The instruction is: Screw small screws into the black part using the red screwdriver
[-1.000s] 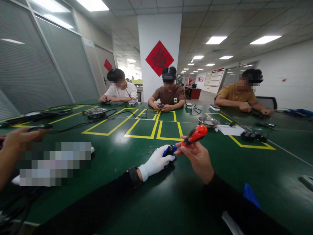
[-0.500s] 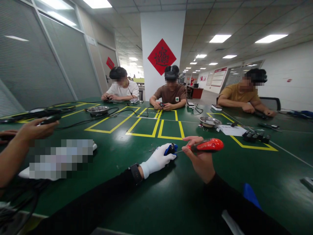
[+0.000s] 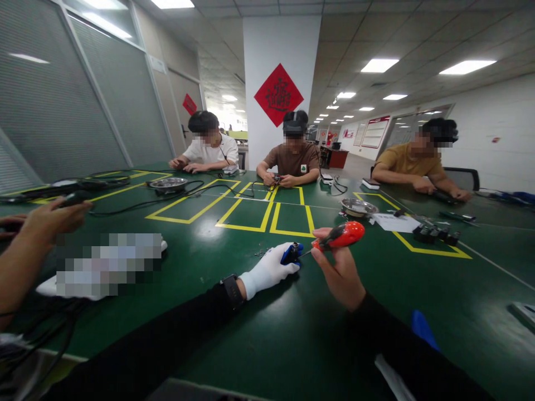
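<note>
My left hand (image 3: 271, 269), in a white glove with blue fingertips, is closed round a small black part (image 3: 292, 253) whose kind I cannot make out. Bare fingers of my right hand (image 3: 340, 273) grip a screwdriver (image 3: 343, 236) with a red and black handle. Its thin shaft points left and its tip meets the black part or sits right beside it; the exact contact is hidden. Just behind my gloved hand, tiny loose pieces (image 3: 262, 250), perhaps screws, lie on the green table (image 3: 234, 345).
Metal bowls (image 3: 358, 207) (image 3: 168, 184) stand farther back. Black blocks (image 3: 437, 231) lie by a white paper (image 3: 395, 221) at right. A co-worker's hand (image 3: 54, 220) holds a dark object at left, near a blurred white item. Several people sit around the table; cables cross its left side.
The screwdriver handle has swung a little left and upward, and my right hand has turned with it. My left hand keeps its hold on the black part.
</note>
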Demonstrator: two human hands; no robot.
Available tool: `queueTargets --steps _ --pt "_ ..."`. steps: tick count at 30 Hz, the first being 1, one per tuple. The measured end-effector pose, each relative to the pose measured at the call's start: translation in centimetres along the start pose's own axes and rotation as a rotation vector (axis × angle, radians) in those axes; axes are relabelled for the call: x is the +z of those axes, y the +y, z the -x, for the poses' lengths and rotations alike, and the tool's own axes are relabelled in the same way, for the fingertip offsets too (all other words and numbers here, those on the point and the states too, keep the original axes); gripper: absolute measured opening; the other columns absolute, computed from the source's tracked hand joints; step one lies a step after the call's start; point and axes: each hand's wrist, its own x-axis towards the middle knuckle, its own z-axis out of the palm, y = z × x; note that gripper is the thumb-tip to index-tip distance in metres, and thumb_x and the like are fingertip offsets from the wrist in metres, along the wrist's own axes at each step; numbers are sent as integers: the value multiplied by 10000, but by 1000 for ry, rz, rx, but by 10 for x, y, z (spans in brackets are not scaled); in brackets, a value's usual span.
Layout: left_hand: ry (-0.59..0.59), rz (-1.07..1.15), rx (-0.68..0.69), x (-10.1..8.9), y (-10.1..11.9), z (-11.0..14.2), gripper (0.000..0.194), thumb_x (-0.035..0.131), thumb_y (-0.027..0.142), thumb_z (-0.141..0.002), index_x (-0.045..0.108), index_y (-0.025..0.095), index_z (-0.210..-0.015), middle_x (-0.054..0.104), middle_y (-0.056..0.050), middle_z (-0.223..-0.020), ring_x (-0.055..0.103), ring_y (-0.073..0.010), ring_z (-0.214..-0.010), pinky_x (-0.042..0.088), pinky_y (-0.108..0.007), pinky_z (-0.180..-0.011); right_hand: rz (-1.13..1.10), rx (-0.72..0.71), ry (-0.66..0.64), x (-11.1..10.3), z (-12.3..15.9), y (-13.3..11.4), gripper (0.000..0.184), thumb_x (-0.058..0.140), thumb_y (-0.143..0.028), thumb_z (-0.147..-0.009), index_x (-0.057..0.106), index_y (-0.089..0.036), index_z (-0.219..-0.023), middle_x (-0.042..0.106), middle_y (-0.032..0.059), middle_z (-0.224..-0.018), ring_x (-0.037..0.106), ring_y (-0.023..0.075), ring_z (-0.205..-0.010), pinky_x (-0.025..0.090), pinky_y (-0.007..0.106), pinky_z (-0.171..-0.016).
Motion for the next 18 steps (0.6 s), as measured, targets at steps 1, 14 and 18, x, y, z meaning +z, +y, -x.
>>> queueTargets --steps 1,14,18 --pt "2 -3 -5 0 0 0 442 597 294 -759 527 178 -1180 643 -33 -890 534 -118 -567 445 -240 -528 52 -9 -2 0 0 -1 197 619 -286 -807 615 -201 -984 602 70 -1030 587 209 -889 453 377 -851" --pt "56 -30 70 -1 2 0 433 626 245 -735 568 167 -1157 654 -68 -1048 608 -208 -899 483 -315 -812 -165 99 14 9 8 3 132 590 -301 -832 567 -224 -938 639 13 -723 603 179 -650 493 325 -619" --pt "49 -43 40 -1 5 1 422 618 274 -746 563 167 -1150 663 -55 -967 609 -187 -787 489 -292 -719 -161 97 20 9 8 3 136 588 -293 -833 559 -228 -949 642 14 -734 605 181 -656 494 326 -614"
